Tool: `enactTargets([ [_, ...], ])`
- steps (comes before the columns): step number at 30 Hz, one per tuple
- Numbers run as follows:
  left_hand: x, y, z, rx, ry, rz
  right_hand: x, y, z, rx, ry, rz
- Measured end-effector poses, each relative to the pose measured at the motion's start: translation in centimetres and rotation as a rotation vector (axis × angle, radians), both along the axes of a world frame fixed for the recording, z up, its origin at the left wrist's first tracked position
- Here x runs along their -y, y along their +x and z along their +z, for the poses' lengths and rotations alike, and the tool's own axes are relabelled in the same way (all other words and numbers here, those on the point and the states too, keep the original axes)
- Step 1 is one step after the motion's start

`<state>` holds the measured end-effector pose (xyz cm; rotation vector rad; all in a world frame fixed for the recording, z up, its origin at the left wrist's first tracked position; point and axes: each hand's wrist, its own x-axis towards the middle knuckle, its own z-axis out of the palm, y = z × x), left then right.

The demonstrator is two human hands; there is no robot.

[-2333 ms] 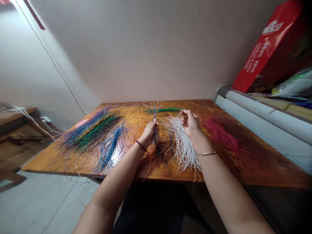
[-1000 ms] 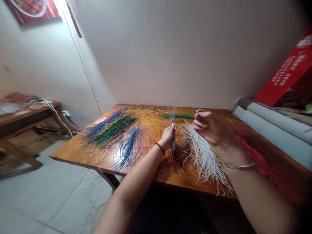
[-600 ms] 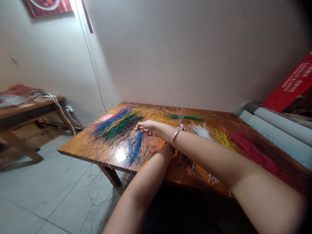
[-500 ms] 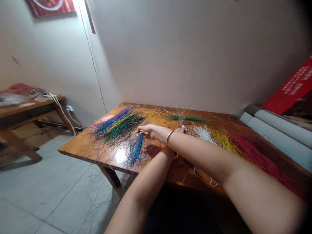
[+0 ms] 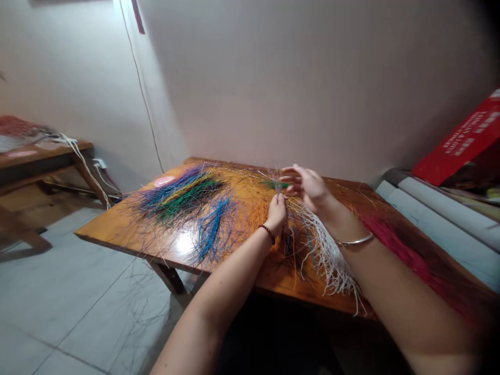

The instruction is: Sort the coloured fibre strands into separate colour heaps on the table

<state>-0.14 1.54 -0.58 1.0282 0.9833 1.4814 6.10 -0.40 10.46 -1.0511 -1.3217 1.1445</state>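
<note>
Closed around a small upright bunch of thin coloured strands (image 5: 278, 179) is my left hand (image 5: 276, 212), which wears a beaded bracelet. My right hand (image 5: 310, 188), with a metal bangle, hovers just right of the bunch's top, fingers apart and bent. I see nothing held in it. Below the hands lies a pile of white strands (image 5: 330, 255), partly covered by my right forearm. Orange strands (image 5: 260, 216) lie left of my left hand, and a pile of blue strands (image 5: 213, 226) lies farther left.
Purple, yellow and green strands (image 5: 183, 195) cover the left of the wooden table (image 5: 113, 224). Red strands (image 5: 398, 245) lie at the right. Beyond them are large rolls (image 5: 449, 203) and a red box (image 5: 461, 138). A wall stands behind.
My right hand has swung from over the blue strands, where it crossed my left arm, rightward to beside the bunch's top. My left hand keeps its hold. The view has shifted slightly.
</note>
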Motion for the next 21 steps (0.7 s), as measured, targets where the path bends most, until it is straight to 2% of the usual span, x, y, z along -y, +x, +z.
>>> enactTargets([
  [2, -0.1, 0.3, -0.1, 0.015, 0.003, -0.037, -0.6, 3.6, -1.4, -0.029, 0.007, -0.215],
  [4, 0.0, 0.3, 0.0, 0.027, 0.017, -0.079, -1.1, 6.0, -3.7, 0.009, -0.008, -0.321],
  [7, 0.3, 0.2, 0.3, 0.033, 0.044, -0.123, -1.4, 7.5, -7.0, 0.068, -0.034, -0.261],
  [9, 0.6, 0.1, 0.5, 0.016, 0.061, -0.148, -1.4, 7.6, -8.3, 0.053, -0.026, -0.173],
  [12, 1.1, 0.1, 0.6, -0.065, 0.083, -0.206, -1.4, 7.6, -9.0, -0.002, 0.041, -0.108],
  [16, 1.7, 0.7, 0.6, -0.168, 0.092, -0.268, -1.4, 7.9, -9.0, -0.052, 0.135, -0.126],
  [21, 1.9, 1.3, 0.5, -0.160, 0.124, -0.255, -1.3, 8.1, -9.3, -0.028, 0.234, -0.139],
])
